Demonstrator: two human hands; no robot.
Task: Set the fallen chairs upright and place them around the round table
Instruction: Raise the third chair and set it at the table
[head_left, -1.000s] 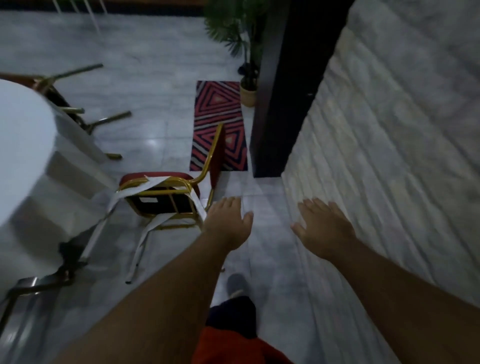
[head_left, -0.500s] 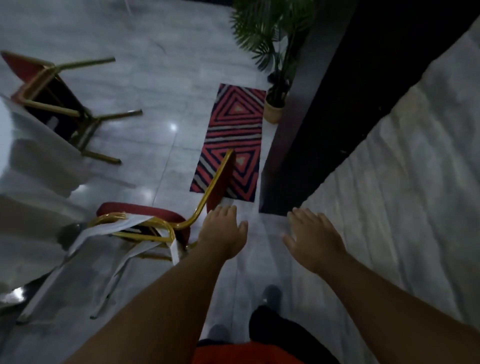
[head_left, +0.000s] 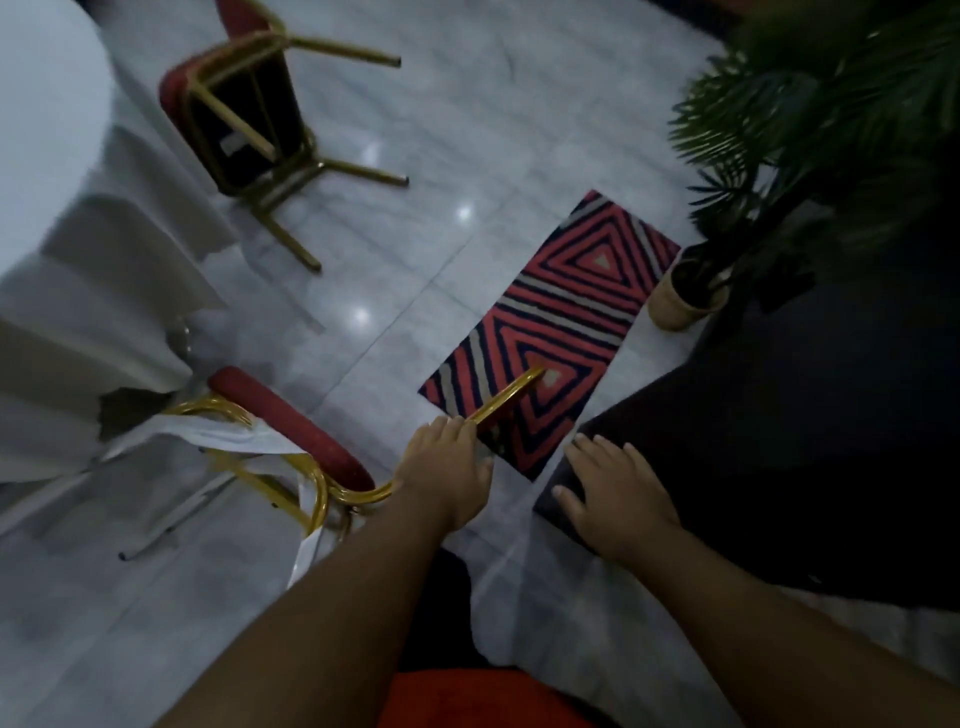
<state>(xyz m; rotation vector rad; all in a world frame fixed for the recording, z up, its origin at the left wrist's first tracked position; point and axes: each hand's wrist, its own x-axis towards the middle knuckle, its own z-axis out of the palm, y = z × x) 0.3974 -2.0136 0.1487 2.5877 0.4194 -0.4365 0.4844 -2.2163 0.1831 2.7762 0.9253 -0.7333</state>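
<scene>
Gold-framed fallen chair (head_left: 291, 441): left hand (head_left: 441, 467) over its backrest rail, grasp unclear; right hand (head_left: 613, 493) spread, empty

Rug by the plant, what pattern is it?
Rug: nested red, dark and grey diamond stripes, seen in the head view.

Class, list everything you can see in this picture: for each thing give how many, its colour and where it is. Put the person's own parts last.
Fallen chairs: 2, red cushions, gold frames; nearer chair lying lower left, farther chair lying upper left.
Round table: 1, white cloth, left edge.
White strips: several, draped over the nearer chair's frame.
Rug: 1, red, dark and grey stripes, centre right.
Potted plant: 1, green in a tan pot, upper right.
Floor: pale grey marble tiles.
Left hand: on the nearer chair's gold frame; grip unclear.
Right hand: open, empty, beside it.
</scene>
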